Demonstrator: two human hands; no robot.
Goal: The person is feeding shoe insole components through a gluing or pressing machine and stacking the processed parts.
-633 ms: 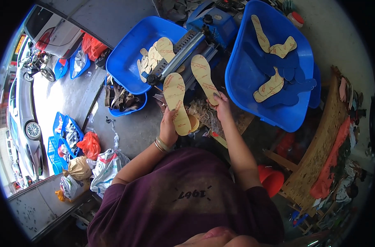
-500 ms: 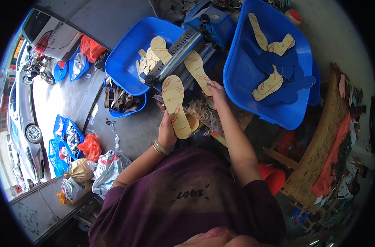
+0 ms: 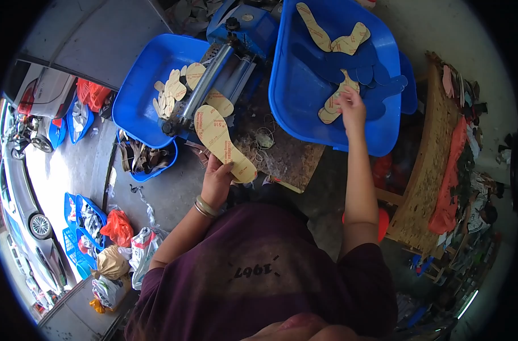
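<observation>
My left hand (image 3: 218, 179) grips the heel end of a pale yellow insole (image 3: 213, 133) with red print, held upright in front of the roller machine (image 3: 208, 79). Part of another insole (image 3: 220, 103) sticks out on the near right side of the rollers. A similar piece (image 3: 195, 74) shows on their left; whether both are one insole I cannot tell. Over the right blue tub (image 3: 287, 116), my right hand (image 3: 353, 107) is at a printed insole (image 3: 330, 108), its fingers partly spread. Dark blue insoles (image 3: 384, 105) lie beneath, along with other pale insoles (image 3: 314, 28).
Small pale cut-outs (image 3: 169, 94) fill part of the left blue tub (image 3: 125, 108). A smaller blue tub (image 3: 162, 170) below holds dark strips. On the right stands a wooden bench (image 3: 424, 170) with a red cloth. Bags and baskets sit at the far left, cars beyond.
My right hand has let go of the insole at the rollers and moved right, over the tub. That insole has gone further in. The whole view has shifted; my left hand still holds its insole.
</observation>
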